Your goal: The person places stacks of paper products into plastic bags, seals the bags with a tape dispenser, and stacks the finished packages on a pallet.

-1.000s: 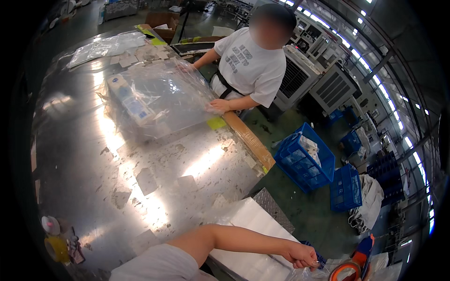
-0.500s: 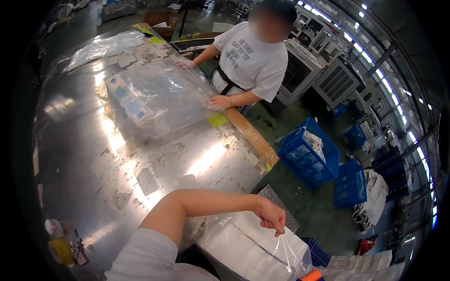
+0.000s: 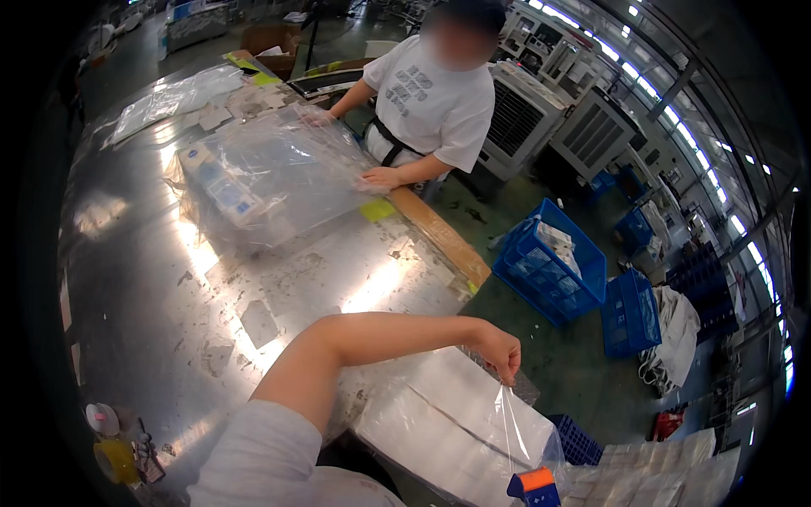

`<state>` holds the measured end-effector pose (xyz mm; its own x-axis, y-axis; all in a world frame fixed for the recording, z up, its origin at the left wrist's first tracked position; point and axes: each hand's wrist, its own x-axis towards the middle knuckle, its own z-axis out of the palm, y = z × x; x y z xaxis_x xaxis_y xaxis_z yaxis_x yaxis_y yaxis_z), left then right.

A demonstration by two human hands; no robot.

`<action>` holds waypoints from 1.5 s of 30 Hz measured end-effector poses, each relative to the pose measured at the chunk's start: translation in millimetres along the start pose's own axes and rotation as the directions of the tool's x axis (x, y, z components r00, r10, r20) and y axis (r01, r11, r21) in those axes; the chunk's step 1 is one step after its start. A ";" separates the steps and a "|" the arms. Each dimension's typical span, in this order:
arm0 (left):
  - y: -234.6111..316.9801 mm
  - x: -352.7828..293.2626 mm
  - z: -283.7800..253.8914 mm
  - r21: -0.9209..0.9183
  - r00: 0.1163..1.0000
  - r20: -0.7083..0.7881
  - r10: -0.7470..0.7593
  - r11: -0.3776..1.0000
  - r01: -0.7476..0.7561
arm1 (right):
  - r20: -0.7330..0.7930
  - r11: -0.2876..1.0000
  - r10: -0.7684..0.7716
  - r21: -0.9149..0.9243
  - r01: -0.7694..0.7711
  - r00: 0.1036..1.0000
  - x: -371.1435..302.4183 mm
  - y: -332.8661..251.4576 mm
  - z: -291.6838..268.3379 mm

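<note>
A broad metal table (image 3: 152, 338) fills the left half of the view, its brushed grey top scuffed, patched with old residue and streaked with glare. Beyond it spreads a workshop with a dark green floor (image 3: 562, 367), a boxy white machine (image 3: 515, 122) with a slatted front, and rows of ceiling lights (image 3: 676, 131). Open-mesh blue crates (image 3: 530, 291) stand on the floor beside a crumpled pale cloth (image 3: 674, 334).

By the table's near edge sits a smooth white block (image 3: 448, 406), wrapped in glossy clear plastic. Above it, the person's left hand (image 3: 497, 348) has its thumb and fingers pinched together on the end of a shiny, creased strip of clear tape (image 3: 512, 427), which runs down to an orange-and-blue tape dispenser (image 3: 534, 487). The right hand is outside the view; its fingers cannot be told.

Across the table, a co-worker (image 3: 432, 110) rests both hands on a wrinkled transparent sheet (image 3: 296, 173) around a long printed box (image 3: 221, 186).
</note>
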<state>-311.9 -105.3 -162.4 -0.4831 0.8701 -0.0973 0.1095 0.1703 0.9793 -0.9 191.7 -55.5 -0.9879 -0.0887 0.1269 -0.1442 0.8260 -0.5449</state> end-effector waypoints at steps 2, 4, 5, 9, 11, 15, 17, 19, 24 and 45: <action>-3.0 13.3 -1.5 0.058 0.997 -0.080 0.015 0.998 -0.010 | -0.019 0.986 0.160 0.053 -0.159 0.987 3.5 -12.7 8.3; -8.0 24.3 -3.7 -0.069 0.997 -0.071 -0.012 0.998 0.007 | -0.027 0.973 0.229 0.008 -0.229 0.973 11.2 -19.4 15.6; -8.2 34.1 -6.4 -0.125 0.998 -0.061 -0.010 0.992 0.002 | -0.063 0.981 0.192 0.000 -0.193 0.979 11.6 -17.5 20.0; -13.9 69.3 -21.6 -0.053 0.999 -0.050 -0.010 0.999 0.007 | -0.160 0.984 0.129 -0.106 -0.147 0.979 21.8 -17.6 35.5; -10.0 83.4 -28.4 0.053 0.995 -0.092 -0.045 0.997 0.050 | -0.177 0.981 0.148 -0.097 -0.167 0.973 27.7 -12.1 42.9; -37.9 140.4 -36.2 0.109 0.997 -0.031 -0.065 0.992 0.068 | -0.172 0.948 0.194 -0.220 -0.229 0.966 44.7 -32.4 47.3; -60.7 188.2 -25.6 0.191 0.998 -0.034 -0.047 0.980 0.052 | -0.164 0.947 0.239 -0.178 -0.267 0.957 46.9 -31.1 49.8; -105.5 209.8 -23.8 0.253 0.998 -0.065 0.011 0.967 0.006 | -0.081 0.948 0.273 -0.145 -0.282 0.959 48.7 -32.2 52.3; -150.7 207.2 16.4 0.118 0.983 -0.001 -0.185 0.976 0.184 | 0.073 0.878 0.425 -0.277 -0.391 0.902 62.4 -27.4 65.5; -20.8 -157.4 99.4 0.044 0.801 -0.598 0.033 0.999 -0.008 | 0.581 0.920 0.111 -0.368 0.138 0.806 109.0 -12.9 106.1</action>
<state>-151.8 -199.9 -185.1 -0.9027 0.4259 0.0609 0.1520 0.1833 0.9712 -112.7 112.3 -122.6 -0.8456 -0.3030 -0.4396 -0.2481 0.9521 -0.1790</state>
